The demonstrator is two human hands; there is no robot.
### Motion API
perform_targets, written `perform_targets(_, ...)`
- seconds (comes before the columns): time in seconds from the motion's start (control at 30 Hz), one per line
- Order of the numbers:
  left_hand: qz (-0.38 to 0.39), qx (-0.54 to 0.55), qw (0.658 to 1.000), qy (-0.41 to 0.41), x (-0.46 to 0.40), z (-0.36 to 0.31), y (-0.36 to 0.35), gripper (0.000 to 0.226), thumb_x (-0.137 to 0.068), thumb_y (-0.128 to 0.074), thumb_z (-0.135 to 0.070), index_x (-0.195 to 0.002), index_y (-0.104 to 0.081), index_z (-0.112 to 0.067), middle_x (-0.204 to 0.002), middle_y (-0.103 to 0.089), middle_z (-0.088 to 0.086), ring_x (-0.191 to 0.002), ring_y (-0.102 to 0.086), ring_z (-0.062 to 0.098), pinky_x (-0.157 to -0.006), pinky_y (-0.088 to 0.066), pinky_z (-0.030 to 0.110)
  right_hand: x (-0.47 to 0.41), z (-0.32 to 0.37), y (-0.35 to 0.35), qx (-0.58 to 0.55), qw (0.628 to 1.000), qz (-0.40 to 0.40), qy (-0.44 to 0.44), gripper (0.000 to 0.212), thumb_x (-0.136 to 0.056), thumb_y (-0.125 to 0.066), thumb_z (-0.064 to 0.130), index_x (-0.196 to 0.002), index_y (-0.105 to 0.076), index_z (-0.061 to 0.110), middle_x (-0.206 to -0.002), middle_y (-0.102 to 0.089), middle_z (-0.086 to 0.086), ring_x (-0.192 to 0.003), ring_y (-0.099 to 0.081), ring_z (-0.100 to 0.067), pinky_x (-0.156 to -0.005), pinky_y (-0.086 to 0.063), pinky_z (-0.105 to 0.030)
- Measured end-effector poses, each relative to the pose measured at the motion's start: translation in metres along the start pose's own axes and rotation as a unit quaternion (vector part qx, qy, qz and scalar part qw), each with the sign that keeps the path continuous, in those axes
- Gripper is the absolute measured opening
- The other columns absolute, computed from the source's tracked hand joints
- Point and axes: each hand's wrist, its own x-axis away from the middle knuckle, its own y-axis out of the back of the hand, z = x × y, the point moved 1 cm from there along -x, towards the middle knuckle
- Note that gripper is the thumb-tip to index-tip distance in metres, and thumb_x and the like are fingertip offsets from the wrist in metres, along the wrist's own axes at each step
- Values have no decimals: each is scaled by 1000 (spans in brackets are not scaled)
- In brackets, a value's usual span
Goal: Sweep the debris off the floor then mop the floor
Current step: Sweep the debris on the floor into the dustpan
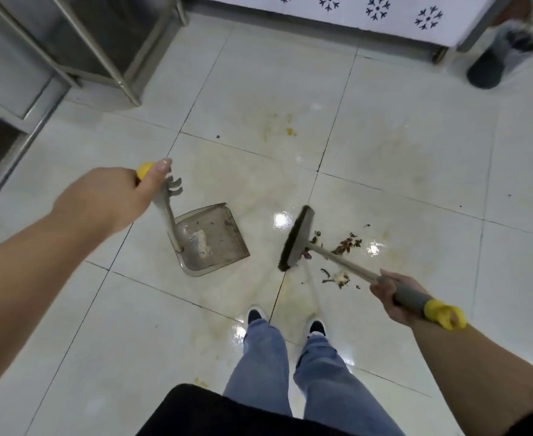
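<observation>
Your left hand [126, 196]: grip closed on dustpan [211, 240] handle, frame centre. Your right hand [394, 297]: grip closed on broom [296, 239] handle. Debris [345, 247]: floor [400, 136], right of broom head.

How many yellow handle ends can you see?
2: the yellow cap of the grey dustpan handle in the left hand, and the yellow broom handle end beside the right hand.

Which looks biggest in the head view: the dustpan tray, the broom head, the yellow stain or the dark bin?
1. Dustpan tray.
2. Dark bin and broom head look alike; the bin stands farther off and blurred, so unsure.
3. Yellow stain, clearly smallest.
</observation>
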Motion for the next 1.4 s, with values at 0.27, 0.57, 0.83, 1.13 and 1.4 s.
perform_targets(0.27,45,24,994,-96,-35,-22,4,82,-70,-4,-79,-54,-51,-14,-60,-52,9,-57,-45,17,-52,-29,28,49,-47,-43,177,979,-96,11,28,-97,-45,26,-81,-46,3,-47,-49,-6,-27,-48,-11,-30,-44,-13)
perform_targets(0.57,72,19,979,-189,-39,-63,-21,83,-71,-5,-79,-60,-53,-13,-59,-54,6,-57,-49,15,-50,-30,26,105,-45,-49,436,854,-208,195,9,-95,-51,13,-88,-57,12,-66,-59,-16,-32,-49,-13,-34,-42,-17)
perform_targets(0.83,108,62,986,-107,-50,-60,-33,88,-64,-5,-82,-59,-50,-6,-48,-52,11,-43,-52,24,-50,-40,27,89,37,-3,404,833,-310,214,18,-91,-57,11,-87,-55,-7,-63,-54,-15,-48,-48,-22,-38,-42,-23)
perform_targets(1.13,85,84,992,48,-133,-9,-11,102,-71,-27,-88,-66,-55,10,-59,-55,37,-56,-59,50,-64,-50,64,30,67,32,355,877,-295,136,12,-92,-54,4,-97,-46,-4,-61,-46,-14,-32,-47,-23,-33,-40,-23)
perform_targets(1.4,60,25,997,-50,-110,-53,-7,102,-63,-15,-93,-52,-49,3,-41,-51,23,-41,-56,38,-52,-52,52,6,-22,19,398,888,-232,6,4,-89,-40,-1,-93,-40,-3,-66,-42,-15,-50,-42,-25,-41,-43,-25)
